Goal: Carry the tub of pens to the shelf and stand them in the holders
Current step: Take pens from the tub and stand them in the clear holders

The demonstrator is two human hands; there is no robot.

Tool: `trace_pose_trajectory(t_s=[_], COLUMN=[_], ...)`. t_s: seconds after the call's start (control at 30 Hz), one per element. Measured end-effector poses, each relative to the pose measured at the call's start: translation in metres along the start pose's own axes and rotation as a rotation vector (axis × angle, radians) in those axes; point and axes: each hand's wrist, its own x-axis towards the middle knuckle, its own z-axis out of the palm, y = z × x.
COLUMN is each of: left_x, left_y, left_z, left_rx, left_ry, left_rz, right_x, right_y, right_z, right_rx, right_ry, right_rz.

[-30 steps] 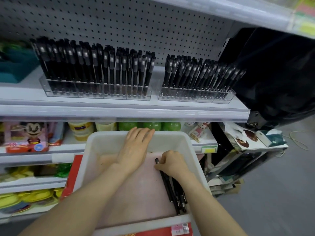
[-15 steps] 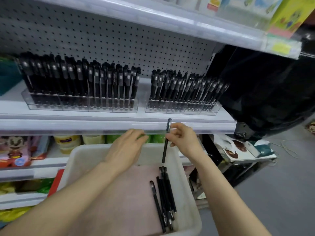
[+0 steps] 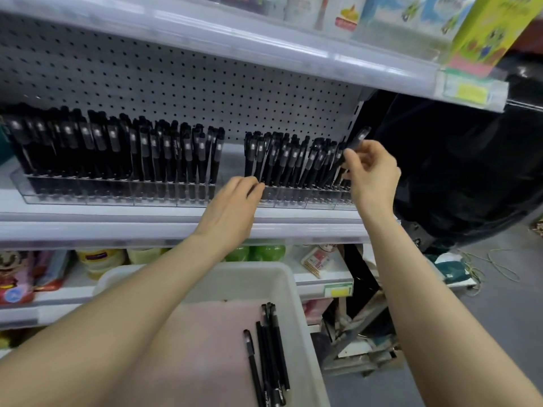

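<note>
My right hand point(image 3: 370, 171) pinches a black pen point(image 3: 357, 141) and holds it tilted over the right end of the right clear holder point(image 3: 293, 198), which is packed with standing black pens. My left hand point(image 3: 232, 208) rests with relaxed fingers against the front left corner of that holder. A longer clear holder point(image 3: 88, 195) full of black pens stands to the left on the same shelf. Below, the white tub point(image 3: 291, 292) with a pink bottom holds several loose black pens point(image 3: 269, 353) along its right side.
A shelf point(image 3: 264, 51) overhangs the pens, carrying boxed goods. The lower shelf point(image 3: 323, 287) behind the tub bears jars, green bottles and packets. A black sheet point(image 3: 458, 171) hangs at the right over grey floor with clutter.
My right hand lifted a pen out of the tub and carried it up to the right holder's far end. My left hand rose from the tub rim to the holder's front.
</note>
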Motion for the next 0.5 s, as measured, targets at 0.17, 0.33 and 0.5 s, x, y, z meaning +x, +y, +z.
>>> trace_pose_trajectory(t_s=[0.17,0.33,0.5], left_x=[0.000,0.001,-0.001], left_y=[0.002,0.000,0.000], left_z=[0.003,0.005,0.008], left_rx=[-0.014,-0.028,-0.049], left_ry=[-0.001,0.015,0.030], left_rz=[-0.040,-0.037,-0.036], right_x=[0.009,0.003,-0.011], right_y=[0.004,0.023,0.035], right_z=[0.013,0.031,0.040], right_rx=[-0.018,-0.115,-0.137], right_ry=[-0.015,-0.130,-0.177], right_rz=[-0.011,0.012,0.041])
